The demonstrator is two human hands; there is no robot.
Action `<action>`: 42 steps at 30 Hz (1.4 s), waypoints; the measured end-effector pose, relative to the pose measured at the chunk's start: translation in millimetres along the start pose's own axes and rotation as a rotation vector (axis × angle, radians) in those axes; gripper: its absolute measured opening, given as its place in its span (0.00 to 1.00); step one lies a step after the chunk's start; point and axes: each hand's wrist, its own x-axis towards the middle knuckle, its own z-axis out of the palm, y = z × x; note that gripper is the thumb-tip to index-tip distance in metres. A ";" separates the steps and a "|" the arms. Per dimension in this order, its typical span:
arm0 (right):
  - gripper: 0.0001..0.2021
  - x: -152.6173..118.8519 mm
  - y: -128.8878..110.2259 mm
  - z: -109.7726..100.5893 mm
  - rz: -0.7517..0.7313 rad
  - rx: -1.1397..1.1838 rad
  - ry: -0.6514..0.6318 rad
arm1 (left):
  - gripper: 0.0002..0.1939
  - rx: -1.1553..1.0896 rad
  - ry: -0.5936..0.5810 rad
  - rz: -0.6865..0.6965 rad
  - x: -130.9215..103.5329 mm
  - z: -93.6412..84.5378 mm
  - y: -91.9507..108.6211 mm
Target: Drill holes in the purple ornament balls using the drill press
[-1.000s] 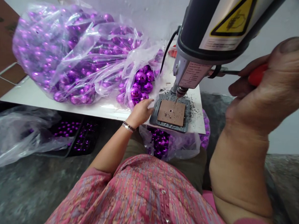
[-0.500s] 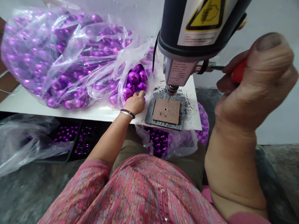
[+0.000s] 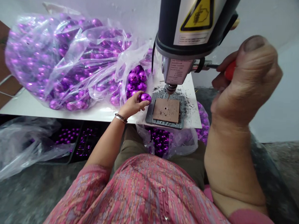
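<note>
Between the thumb and fingers of my left hand (image 3: 133, 105) is a shiny purple ball (image 3: 145, 98), just left of the drill's base. My right hand (image 3: 250, 79) is closed around the red knob (image 3: 229, 70) of the lever on the drill press (image 3: 185, 35). Below the chuck, the thin drill bit (image 3: 168, 97) points down above a brown square plate (image 3: 166, 114) with a small hole. That plate lies on a grey metal base (image 3: 149, 116). More purple balls (image 3: 134, 79) show in the mouth of a clear plastic bag (image 3: 67, 63).
Dark shavings (image 3: 187, 106) are scattered over the white table (image 3: 100, 115) around the base. Under the table edge hangs an open bag of small purple pieces (image 3: 160, 141). Dark trays (image 3: 83, 142) and crumpled plastic (image 3: 16, 146) are at lower left.
My left hand has drawn back from the bag's mouth and now holds a purple ball. My right hand, still on the knob, appears slightly further left in view, as does the drill.
</note>
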 end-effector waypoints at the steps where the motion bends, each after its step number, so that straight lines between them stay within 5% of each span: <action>1: 0.24 -0.4 0.5 -0.3 0.006 0.002 -0.004 | 0.31 -0.155 -0.022 0.016 -4.4 1.2 0.1; 5: 0.21 -5.1 -2.2 -3.3 0.041 0.008 -0.014 | 0.28 -0.659 -0.177 -0.041 -17.8 12.3 0.0; 10: 0.20 -8.8 -5.2 -4.5 0.048 -0.015 -0.007 | 0.25 -0.772 -0.228 -0.110 -26.0 26.7 1.0; 22: 0.26 -5.0 -3.3 -0.2 0.004 0.030 -0.021 | 0.27 -0.444 -0.126 -0.008 -7.7 47.9 4.6; 30: 0.16 -8.2 -13.5 -2.3 0.026 0.009 -0.074 | 0.21 -0.201 -0.134 0.014 1.4 59.6 21.5; 42: 0.13 -9.1 -17.2 -3.6 0.080 0.068 -0.078 | 0.31 0.188 -0.007 0.163 4.1 66.1 24.9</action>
